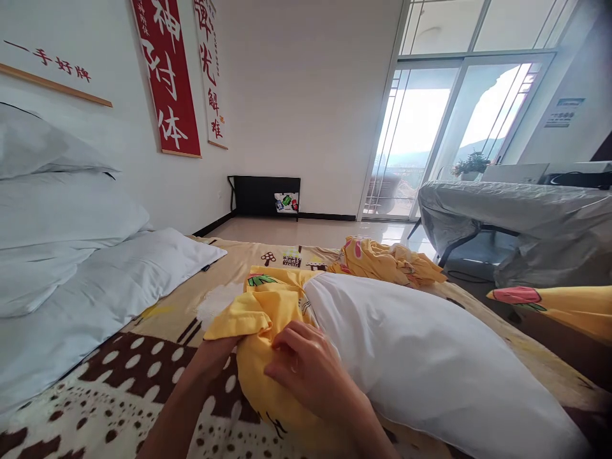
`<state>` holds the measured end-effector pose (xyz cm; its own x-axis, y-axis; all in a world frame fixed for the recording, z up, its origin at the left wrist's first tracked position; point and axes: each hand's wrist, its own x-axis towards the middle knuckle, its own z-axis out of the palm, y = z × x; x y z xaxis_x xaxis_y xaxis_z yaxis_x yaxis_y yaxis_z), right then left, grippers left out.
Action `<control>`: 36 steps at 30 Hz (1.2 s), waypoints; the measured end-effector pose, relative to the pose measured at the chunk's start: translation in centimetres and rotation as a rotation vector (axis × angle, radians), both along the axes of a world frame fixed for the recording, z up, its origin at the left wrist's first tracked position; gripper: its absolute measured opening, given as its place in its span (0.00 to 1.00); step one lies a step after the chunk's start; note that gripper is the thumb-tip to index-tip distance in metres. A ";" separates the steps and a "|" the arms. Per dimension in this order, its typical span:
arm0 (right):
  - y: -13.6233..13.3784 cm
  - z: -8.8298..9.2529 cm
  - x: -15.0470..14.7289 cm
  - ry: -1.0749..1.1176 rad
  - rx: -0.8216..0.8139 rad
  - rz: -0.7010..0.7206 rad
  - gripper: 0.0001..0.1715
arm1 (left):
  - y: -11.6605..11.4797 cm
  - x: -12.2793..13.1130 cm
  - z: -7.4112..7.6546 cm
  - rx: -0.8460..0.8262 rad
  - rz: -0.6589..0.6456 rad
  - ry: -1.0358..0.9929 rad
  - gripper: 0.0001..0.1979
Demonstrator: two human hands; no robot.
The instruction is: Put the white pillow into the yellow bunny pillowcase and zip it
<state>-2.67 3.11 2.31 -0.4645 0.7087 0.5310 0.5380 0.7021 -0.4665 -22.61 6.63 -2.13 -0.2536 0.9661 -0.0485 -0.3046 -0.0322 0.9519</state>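
A yellow pillowcase point(261, 312) with printed figures is bunched around the near-left end of a white pillow point(411, 344). Most of the pillow lies bare, stretching toward the lower right. My left hand point(224, 345) reaches under a fold of the yellow cloth, which hides its fingers. Just to its right, my right hand point(308, 363) is closed, its curled fingers gripping the pillowcase beside the pillow's end.
More white pillows point(109, 287) are piled at the left on the patterned brown-and-beige blanket point(157, 370). Crumpled yellow cloth point(382, 261) rests behind the pillow. A plastic-covered table point(516, 204) stands at the right, with another piece of yellow cloth point(574, 306) nearer.
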 end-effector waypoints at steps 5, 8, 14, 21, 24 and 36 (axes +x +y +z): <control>-0.3 -0.9 -1.4 -0.071 0.262 -0.084 0.11 | 0.8 1.3 1.3 0.004 -0.006 -0.279 0.22; 0.7 -2.6 -2.6 0.063 0.350 -0.118 0.08 | 1.2 1.4 1.9 -0.018 -0.061 -0.396 0.17; 1.7 -4.5 -3.7 0.079 0.431 -0.167 0.18 | 2.1 1.0 1.9 -0.107 -0.011 -0.488 0.16; 1.2 -4.5 -4.0 0.111 0.371 -0.126 0.18 | 2.2 1.4 2.3 -0.175 -0.013 -0.505 0.14; 1.0 -4.4 -4.0 0.185 0.315 -0.121 0.18 | 2.2 1.2 2.2 -0.134 0.014 -0.480 0.12; 0.9 -1.0 0.9 0.288 -0.212 -0.021 0.15 | -0.9 3.0 1.9 0.046 -0.069 -0.355 0.16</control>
